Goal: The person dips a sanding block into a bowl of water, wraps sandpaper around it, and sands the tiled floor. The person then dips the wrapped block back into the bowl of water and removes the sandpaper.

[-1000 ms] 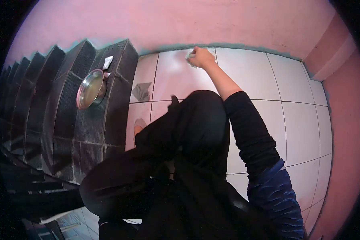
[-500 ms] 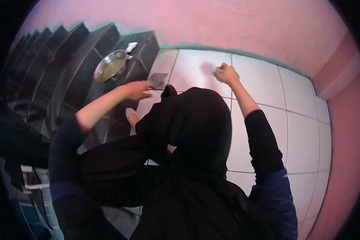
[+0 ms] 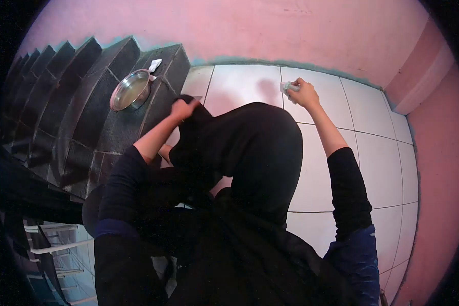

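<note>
The right hand (image 3: 305,95) grips a pale cloth (image 3: 289,87) over the white floor tiles (image 3: 325,134). The left hand (image 3: 184,109) is at the dark clothing (image 3: 204,120); its grip is unclear. A metal bowl (image 3: 131,91) sits on the dark stairs (image 3: 109,125).

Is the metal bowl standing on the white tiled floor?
No, the metal bowl sits on a dark step of the staircase, to the left of the white tiled floor.

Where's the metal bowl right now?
In the head view, the metal bowl sits on the dark tiled steps at the left, right beside a small white crumpled piece.
</note>
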`<state>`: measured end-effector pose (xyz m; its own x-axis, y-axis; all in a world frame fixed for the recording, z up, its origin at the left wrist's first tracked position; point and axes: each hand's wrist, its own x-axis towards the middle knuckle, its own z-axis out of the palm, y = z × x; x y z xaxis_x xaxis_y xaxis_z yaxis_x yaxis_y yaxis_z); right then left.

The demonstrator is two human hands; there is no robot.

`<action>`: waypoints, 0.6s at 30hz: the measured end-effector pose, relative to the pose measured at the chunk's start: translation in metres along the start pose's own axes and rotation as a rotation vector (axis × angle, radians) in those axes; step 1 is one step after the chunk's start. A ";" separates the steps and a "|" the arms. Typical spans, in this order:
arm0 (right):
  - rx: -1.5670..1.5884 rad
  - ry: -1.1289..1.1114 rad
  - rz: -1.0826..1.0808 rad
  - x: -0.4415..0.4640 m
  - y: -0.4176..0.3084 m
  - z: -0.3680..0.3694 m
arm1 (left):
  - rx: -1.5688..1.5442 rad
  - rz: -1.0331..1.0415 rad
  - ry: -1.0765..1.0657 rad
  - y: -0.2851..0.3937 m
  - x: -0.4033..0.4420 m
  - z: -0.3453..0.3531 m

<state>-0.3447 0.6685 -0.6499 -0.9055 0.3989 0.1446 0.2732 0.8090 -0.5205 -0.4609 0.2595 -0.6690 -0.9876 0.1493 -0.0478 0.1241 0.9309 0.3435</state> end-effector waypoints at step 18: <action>0.110 0.038 0.008 0.130 0.011 0.044 | 0.842 0.261 -0.595 -0.108 -0.026 -0.005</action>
<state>-0.4734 0.7103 -0.6735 -0.8898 0.4232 0.1707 0.2416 0.7543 -0.6104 -0.4489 0.1532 -0.6999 -0.7432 0.3047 -0.5956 0.5768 0.7430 -0.3396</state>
